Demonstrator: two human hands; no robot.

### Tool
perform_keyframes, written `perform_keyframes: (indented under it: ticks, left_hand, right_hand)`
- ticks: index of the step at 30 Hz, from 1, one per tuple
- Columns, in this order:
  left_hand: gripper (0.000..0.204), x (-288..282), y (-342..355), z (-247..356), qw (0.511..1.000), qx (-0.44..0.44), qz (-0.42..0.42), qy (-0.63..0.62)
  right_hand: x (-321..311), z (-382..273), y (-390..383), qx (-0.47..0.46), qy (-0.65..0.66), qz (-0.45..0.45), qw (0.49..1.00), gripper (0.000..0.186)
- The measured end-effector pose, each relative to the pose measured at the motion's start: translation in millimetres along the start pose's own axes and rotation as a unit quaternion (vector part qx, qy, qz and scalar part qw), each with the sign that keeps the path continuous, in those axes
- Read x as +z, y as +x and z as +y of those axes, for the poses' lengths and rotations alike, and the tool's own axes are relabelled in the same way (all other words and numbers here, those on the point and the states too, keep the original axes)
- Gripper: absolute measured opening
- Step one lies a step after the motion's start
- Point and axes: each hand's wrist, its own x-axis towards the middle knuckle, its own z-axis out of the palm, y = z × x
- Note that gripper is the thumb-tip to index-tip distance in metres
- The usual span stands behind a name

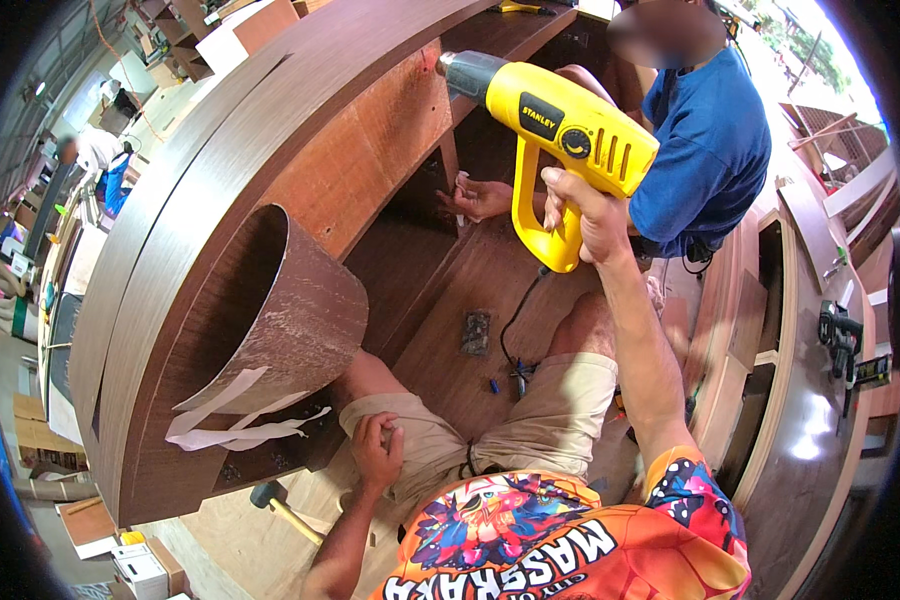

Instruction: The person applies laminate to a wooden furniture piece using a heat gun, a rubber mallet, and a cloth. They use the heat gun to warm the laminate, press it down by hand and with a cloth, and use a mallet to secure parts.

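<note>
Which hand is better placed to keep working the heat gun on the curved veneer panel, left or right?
Right, most likely. The right hand already grips the handle of the yellow heat gun, raised with its nozzle pointing toward the curved veneer panel. The left hand rests down on the thigh, far from both.

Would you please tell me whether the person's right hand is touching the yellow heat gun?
Touching. The head view shows the right hand wrapped around the handle of the yellow heat gun, with no gap between them.
</note>
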Motion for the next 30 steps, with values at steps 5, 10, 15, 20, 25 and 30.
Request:
perform_keyframes:
  ticks: [5,10,15,20,25,30]
  left_hand:
    - [0.024,1.0,1.2,0.6,1.000,0.019,0.007,0.007]
    - [0.024,0.4,1.1,-0.6,1.000,0.020,0.010,0.006]
    - [0.025,-1.0,1.3,-0.6,1.000,0.023,0.003,0.013]
    - [0.025,-2.0,-1.4,3.3,1.000,0.011,0.007,0.022]
    - [0.024,2.7,-3.0,-3.9,1.000,0.020,0.015,0.020]
    - [0.023,6.7,-3.5,-1.7,0.999,0.024,0.031,0.011]
  right_hand:
    - [-7.8,-6.4,7.3,0.018,-0.004,-0.024,1.000,0.026]
    - [-2.6,-9.6,1.4,0.029,-0.005,-0.033,0.999,0.024]
    - [8.1,-3.9,-29.3,0.075,-0.037,-0.081,0.993,0.024]
    - [6.2,1.5,-52.9,0.080,-0.096,-0.155,0.980,0.024]
    - [7.3,-1.4,-48.0,0.030,-0.115,-0.037,0.992,0.023]
    - [0.7,-17.8,-54.8,0.047,-0.120,-0.017,0.991,0.024]
